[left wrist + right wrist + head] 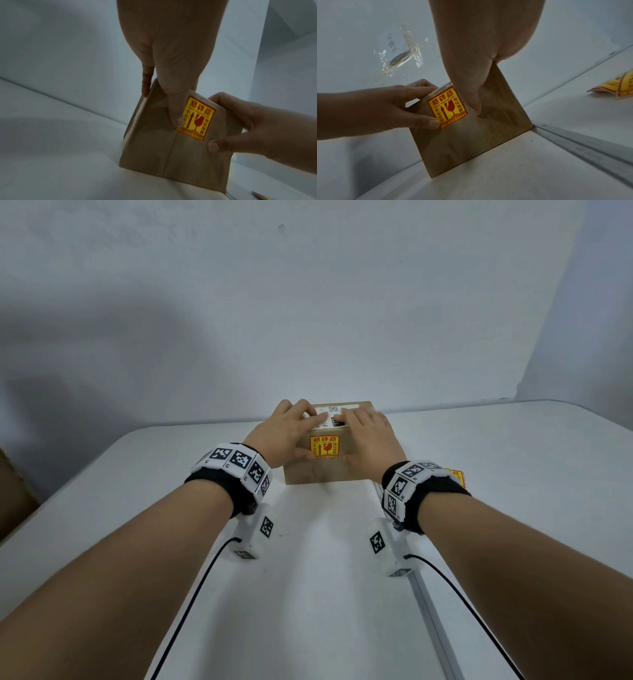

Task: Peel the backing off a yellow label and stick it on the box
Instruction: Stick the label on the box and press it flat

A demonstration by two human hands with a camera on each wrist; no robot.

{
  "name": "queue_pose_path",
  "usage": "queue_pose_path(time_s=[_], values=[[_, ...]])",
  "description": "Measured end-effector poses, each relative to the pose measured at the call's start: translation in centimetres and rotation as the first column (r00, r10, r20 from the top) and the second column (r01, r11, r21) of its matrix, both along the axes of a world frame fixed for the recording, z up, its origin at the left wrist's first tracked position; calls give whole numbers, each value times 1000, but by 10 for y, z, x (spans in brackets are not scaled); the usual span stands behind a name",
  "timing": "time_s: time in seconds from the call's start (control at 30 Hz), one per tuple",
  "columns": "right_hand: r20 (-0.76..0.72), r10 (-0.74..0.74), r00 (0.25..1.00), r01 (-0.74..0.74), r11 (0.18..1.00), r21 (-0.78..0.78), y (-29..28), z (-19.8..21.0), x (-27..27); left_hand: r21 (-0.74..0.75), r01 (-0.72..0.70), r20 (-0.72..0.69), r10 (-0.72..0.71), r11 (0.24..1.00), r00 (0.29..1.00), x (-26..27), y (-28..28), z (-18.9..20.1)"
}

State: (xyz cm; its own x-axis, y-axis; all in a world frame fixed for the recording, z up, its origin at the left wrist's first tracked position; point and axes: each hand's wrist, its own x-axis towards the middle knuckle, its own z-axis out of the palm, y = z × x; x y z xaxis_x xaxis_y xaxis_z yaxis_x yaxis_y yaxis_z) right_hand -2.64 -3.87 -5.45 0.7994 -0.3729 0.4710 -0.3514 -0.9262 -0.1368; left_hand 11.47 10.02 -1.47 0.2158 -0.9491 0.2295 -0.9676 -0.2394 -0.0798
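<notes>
A brown cardboard box (322, 474) stands on the white table (137, 491) near the wall. A yellow label (324, 446) with red print sticks on the box's near face. My left hand (289, 429) lies over the box's top left, and its thumb (175, 115) presses the face at the yellow label's (195, 119) left edge. My right hand (368, 436) wraps the top right edge, with its thumb (471, 100) pressing beside the label's (447, 106) right edge. Both hands hold the box (488, 135).
A sheet of yellow labels (457, 475) lies on the table right of the box, curled at one end (618, 86). A metal rail (431, 611) runs along the table under my right arm. A white shipping label (334, 414) covers the box top. Brown cardboard (13, 494) sits far left.
</notes>
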Motion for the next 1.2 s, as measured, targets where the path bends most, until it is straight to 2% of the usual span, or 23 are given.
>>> queue_pose_path(time_s=[0.13, 0.37, 0.5, 0.67, 0.83, 0.93, 1.2], values=[[20, 5, 1000, -6, 1000, 7, 1, 0, -1, 3, -5, -72, 5, 1000, 997, 1, 1, 0], [60, 4, 998, -6, 999, 34, 3, -1, -1, -88, -72, 4, 73, 994, 997, -12, 1, -5], [47, 16, 999, -18, 999, 42, 2, -1, -2, -85, -31, -3, 31, 996, 1000, -7, 1, 0], [84, 25, 996, -29, 998, 57, 1, -1, -2, -104, 16, -97, -27, 994, 995, -1, 8, 4], [60, 3, 998, -9, 995, 103, -3, 5, 1, -137, -18, -120, 1, 990, 993, -3, 8, 2], [55, -3, 998, -7, 983, 186, -5, 13, 0, -139, -29, -149, 8, 990, 989, -2, 7, 1], [128, 9, 992, -46, 954, 296, -8, 10, -1, -146, -43, -149, 21, 988, 989, -2, 7, -1]])
